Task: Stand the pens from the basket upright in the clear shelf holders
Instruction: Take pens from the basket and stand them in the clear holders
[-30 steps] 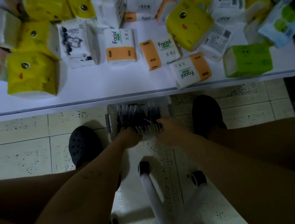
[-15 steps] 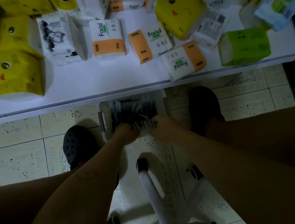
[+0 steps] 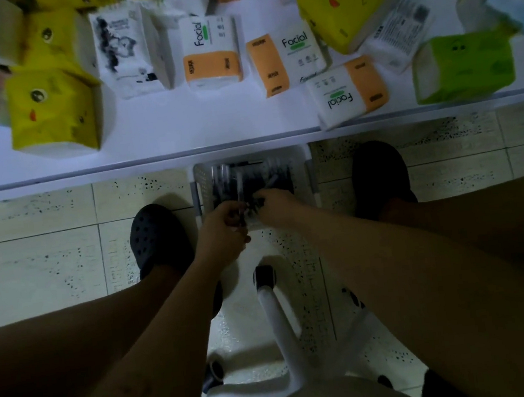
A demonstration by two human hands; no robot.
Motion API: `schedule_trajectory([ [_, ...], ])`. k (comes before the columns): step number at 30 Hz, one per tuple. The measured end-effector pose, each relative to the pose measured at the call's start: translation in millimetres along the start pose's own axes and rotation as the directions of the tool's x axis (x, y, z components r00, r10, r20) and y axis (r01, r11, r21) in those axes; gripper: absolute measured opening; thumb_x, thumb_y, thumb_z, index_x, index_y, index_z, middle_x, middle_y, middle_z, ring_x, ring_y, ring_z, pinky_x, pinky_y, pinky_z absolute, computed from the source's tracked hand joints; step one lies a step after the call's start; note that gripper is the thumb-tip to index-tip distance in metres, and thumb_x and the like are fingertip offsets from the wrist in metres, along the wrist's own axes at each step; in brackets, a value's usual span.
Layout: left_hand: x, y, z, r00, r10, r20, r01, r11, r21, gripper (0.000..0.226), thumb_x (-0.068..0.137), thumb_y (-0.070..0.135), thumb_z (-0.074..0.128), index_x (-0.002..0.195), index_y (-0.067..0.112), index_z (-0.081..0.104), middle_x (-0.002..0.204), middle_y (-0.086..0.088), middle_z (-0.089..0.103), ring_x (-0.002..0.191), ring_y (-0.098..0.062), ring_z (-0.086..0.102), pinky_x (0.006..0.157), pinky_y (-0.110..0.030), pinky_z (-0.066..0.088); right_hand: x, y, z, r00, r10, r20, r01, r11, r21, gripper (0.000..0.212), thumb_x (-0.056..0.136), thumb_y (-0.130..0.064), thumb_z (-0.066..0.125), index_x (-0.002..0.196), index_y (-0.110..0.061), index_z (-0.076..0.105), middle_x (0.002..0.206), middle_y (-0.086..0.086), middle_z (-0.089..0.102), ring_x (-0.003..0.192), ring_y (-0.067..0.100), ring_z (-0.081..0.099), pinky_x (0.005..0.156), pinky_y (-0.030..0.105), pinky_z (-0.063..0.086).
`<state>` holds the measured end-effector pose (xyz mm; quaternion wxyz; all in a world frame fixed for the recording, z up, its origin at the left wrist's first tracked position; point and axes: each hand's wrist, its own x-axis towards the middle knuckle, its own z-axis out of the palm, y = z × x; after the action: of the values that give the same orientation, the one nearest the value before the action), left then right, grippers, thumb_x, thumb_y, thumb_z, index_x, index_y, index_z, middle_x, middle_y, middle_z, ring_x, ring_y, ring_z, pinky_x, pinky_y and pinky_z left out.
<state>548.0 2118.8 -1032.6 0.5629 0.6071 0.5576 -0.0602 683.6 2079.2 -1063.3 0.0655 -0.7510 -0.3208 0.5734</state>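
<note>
A pale perforated basket (image 3: 202,185) sits on the floor tiles under the white table edge, between my two feet. It holds several dark pens (image 3: 248,180) lying side by side. My left hand (image 3: 223,232) is at the basket's near edge, fingers curled round a few pens. My right hand (image 3: 274,206) reaches into the basket beside it, fingers curled over the pens; the grip is hidden in shadow. No clear shelf holders are in view.
A white table (image 3: 165,134) above carries several tissue packs: yellow (image 3: 52,114), orange-and-white Facial packs (image 3: 211,54), a green one (image 3: 464,67). Dark shoes (image 3: 161,239) flank the basket. A white chair base with castors (image 3: 278,320) stands on the tiles between my legs.
My left hand has pulled back towards me with pens in it. My right hand has shifted further into the basket. The camera has tilted down slightly.
</note>
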Motion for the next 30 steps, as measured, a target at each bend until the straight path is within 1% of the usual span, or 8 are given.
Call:
schedule_trajectory([
  [4, -8, 7, -5, 0.998, 0.031, 0.061, -0.032, 0.999, 0.009, 0.074, 0.088, -0.01, 0.053, 0.147, 0.027, 0.031, 0.111, -0.007, 0.057, 0.08, -0.018, 0.065, 0.056, -0.021, 0.052, 15, -10, -1, 0.989, -0.019, 0.149, 0.021, 1.0, -0.01, 0.038, 0.1, -0.028, 0.049, 0.136, -0.015, 0.051, 0.129, 0.011, 0.056, 0.117, 0.027, 0.054, 0.095, 0.032, 0.045],
  [8, -6, 8, -14, 0.99, -0.122, 0.077, 0.128, 0.988, -0.083, 0.061, 0.087, -0.016, 0.044, 0.142, 0.009, 0.039, 0.093, -0.007, 0.055, 0.074, -0.021, 0.058, 0.064, -0.032, 0.05, 34, -11, 2, 0.983, -0.019, 0.183, 0.016, 1.0, 0.013, 0.051, 0.099, -0.022, 0.05, 0.147, -0.014, 0.036, 0.138, 0.011, 0.049, 0.122, 0.03, 0.05, 0.106, 0.037, 0.041],
  [10, -4, 7, -18, 0.983, -0.17, 0.07, 0.177, 0.979, -0.105, 0.057, 0.087, -0.016, 0.04, 0.139, 0.007, 0.042, 0.088, -0.008, 0.052, 0.073, -0.022, 0.055, 0.061, -0.032, 0.047, 43, -8, 9, 0.983, -0.007, 0.182, 0.009, 1.0, -0.007, 0.044, 0.1, -0.024, 0.048, 0.143, -0.018, 0.039, 0.123, 0.002, 0.051, 0.108, 0.024, 0.054, 0.096, 0.033, 0.047],
  [12, -3, 6, -22, 0.981, -0.187, 0.055, 0.192, 0.974, -0.117, 0.053, 0.087, -0.015, 0.038, 0.135, 0.006, 0.047, 0.087, -0.008, 0.051, 0.072, -0.022, 0.053, 0.062, -0.032, 0.046, 44, -6, 9, 0.992, 0.006, 0.123, -0.001, 0.999, -0.042, 0.013, 0.102, -0.021, 0.042, 0.109, -0.021, 0.054, 0.097, -0.002, 0.047, 0.084, 0.009, 0.046, 0.075, 0.018, 0.039],
  [16, -1, 7, -23, 0.983, -0.186, 0.005, 0.184, 0.969, -0.164, 0.042, 0.09, -0.008, 0.038, 0.126, 0.005, 0.055, 0.078, -0.007, 0.05, 0.067, -0.019, 0.047, 0.059, -0.03, 0.043, 36, 11, 8, 0.996, 0.049, -0.077, -0.039, 0.992, 0.119, 0.037, 0.099, -0.015, 0.048, 0.134, -0.002, 0.051, 0.136, 0.016, 0.051, 0.121, 0.028, 0.05, 0.1, 0.034, 0.039],
  [23, -8, 15, -9, 0.997, 0.006, -0.083, -0.012, 0.998, -0.068, 0.024, 0.102, 0.015, 0.04, 0.109, 0.01, 0.062, 0.074, -0.004, 0.055, 0.062, -0.015, 0.047, 0.062, -0.031, 0.039, 3, 20, -9, 0.883, 0.067, -0.465, 0.096, 0.943, 0.318, 0.013, 0.089, -0.014, 0.068, 0.096, -0.004, 0.07, 0.098, 0.013, 0.069, 0.091, 0.024, 0.063, 0.083, 0.036, 0.053],
  [25, -12, 18, -5, 0.999, 0.003, -0.05, -0.005, 0.999, -0.039, 0.02, 0.101, 0.013, 0.043, 0.105, 0.01, 0.062, 0.077, -0.005, 0.057, 0.065, -0.014, 0.051, 0.061, -0.028, 0.044, -8, 18, -15, 0.863, 0.044, -0.504, 0.115, 0.953, 0.28, 0.004, 0.087, -0.007, 0.066, 0.091, -0.007, 0.066, 0.094, 0.01, 0.067, 0.086, 0.021, 0.059, 0.075, 0.03, 0.048],
  [30, -22, 35, -3, 0.998, 0.01, -0.057, -0.013, 0.998, -0.056, 0.021, 0.098, 0.013, 0.046, 0.109, 0.007, 0.063, 0.072, -0.002, 0.058, 0.062, -0.014, 0.051, 0.058, -0.026, 0.042, -45, 12, -18, 0.893, 0.013, -0.45, 0.18, 0.906, 0.383, 0.027, 0.079, 0.004, 0.069, 0.094, -0.009, 0.051, 0.092, 0.011, 0.061, 0.082, 0.022, 0.059, 0.07, 0.034, 0.052],
])
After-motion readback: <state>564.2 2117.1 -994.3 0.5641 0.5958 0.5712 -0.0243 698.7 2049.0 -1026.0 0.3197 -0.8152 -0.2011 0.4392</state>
